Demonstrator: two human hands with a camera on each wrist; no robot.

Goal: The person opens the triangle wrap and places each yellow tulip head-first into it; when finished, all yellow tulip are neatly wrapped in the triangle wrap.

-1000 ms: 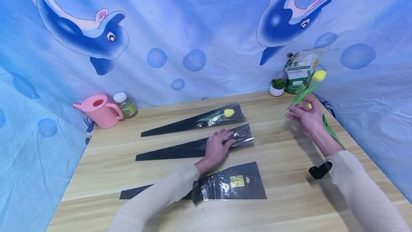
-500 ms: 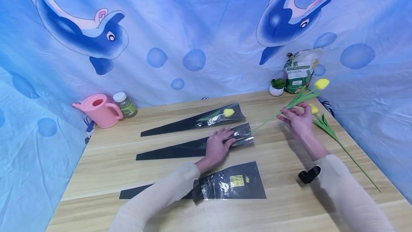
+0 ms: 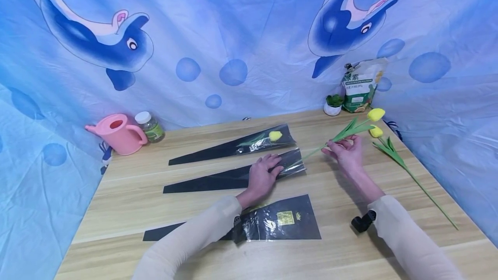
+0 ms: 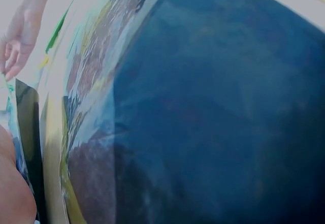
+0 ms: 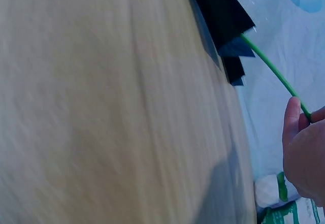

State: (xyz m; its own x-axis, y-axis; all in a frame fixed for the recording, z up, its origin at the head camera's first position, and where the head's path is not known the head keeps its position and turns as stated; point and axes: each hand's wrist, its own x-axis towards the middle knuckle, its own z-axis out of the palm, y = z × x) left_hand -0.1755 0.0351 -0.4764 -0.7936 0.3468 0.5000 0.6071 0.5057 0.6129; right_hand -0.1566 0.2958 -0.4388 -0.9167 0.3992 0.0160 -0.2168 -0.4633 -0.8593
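Observation:
My right hand pinches a yellow artificial tulip by its stem, just below the leaves. The stem's lower end lies within the open mouth of the middle black-and-clear flower sleeve. Flat on that sleeve, near its wide end, rests my left hand, its fingers extended. In the right wrist view the green stem runs from the right hand to the raised edge of a dark sleeve. Another yellow tulip lies on the table to the right of the right hand.
A sleeve holding a yellow tulip lies farther back; a sleeve with gold print lies in front, partly under the left forearm. At the back stand a pink watering can, a jar, a small potted plant and a bag.
The right hand has moved left and toward me, bringing the tulip lower and its stem end into the middle sleeve. The left hand has stayed in place.

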